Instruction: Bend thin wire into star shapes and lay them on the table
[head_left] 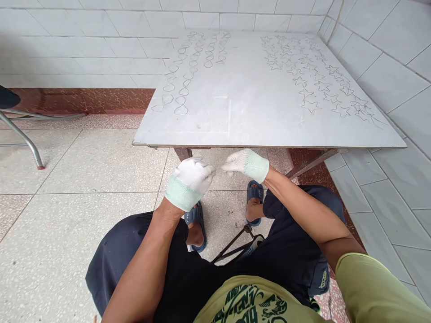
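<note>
My left hand [194, 176], in a white glove with a pale green cuff, is held just in front of the table's near edge. Its fingers are curled together. Opposite it, a short gap away, my right hand [239, 162] wears a matching glove and has its fingers pressed in a pinch. Whatever lies between the fingertips is too thin or too hidden to name. On the white tabletop [249, 125], bent wire stars [311, 106] lie in rows at the right. Looped, twisted wire shapes [181, 109] form several rows at the left.
White wall tiles [101, 40] border the table behind and at the right. A metal chair leg [28, 141] stands at far left. Below are my slippered feet [255, 202] and a dark metal frame [235, 244] between my legs, on a speckled tile floor [84, 233].
</note>
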Demonstrator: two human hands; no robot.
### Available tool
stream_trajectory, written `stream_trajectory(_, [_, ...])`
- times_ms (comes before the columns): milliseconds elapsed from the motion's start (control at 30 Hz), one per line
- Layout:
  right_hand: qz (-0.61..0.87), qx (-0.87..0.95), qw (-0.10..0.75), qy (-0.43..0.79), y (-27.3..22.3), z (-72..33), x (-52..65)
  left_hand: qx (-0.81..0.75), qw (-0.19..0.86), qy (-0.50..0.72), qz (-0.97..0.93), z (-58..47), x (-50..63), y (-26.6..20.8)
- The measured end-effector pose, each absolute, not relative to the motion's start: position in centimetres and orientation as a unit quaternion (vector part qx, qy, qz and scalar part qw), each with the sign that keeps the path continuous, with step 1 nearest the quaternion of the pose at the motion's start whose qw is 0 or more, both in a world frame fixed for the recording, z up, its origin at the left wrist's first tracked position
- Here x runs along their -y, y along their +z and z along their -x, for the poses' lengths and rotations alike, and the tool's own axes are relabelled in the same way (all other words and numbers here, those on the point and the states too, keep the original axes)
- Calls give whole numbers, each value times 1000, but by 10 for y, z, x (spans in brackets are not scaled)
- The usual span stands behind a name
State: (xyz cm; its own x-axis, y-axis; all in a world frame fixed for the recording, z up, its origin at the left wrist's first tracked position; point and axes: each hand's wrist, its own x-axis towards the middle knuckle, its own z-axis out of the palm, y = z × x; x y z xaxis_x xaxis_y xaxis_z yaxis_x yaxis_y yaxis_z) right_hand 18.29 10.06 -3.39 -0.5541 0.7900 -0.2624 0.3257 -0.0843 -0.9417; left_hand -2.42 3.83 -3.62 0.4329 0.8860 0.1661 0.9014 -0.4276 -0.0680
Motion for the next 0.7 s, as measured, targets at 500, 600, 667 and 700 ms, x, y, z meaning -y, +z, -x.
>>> stream_trajectory(500, [413,716,229,515,-48,-183,-106,639,35,-97,762,9,-34,-44])
stream_trajectory(600, [421,712,241,508,-50,-181,-104,697,19,-134,704,2,-31,-52])
stream_trajectory(667, [431,704,249,507,-51,-179,-102,732,1,-163,661,-3,-29,-57])
stream_trajectory(700, [436,698,254,508,-52,-178,-101,746,-15,-181,641,-5,-28,-58])
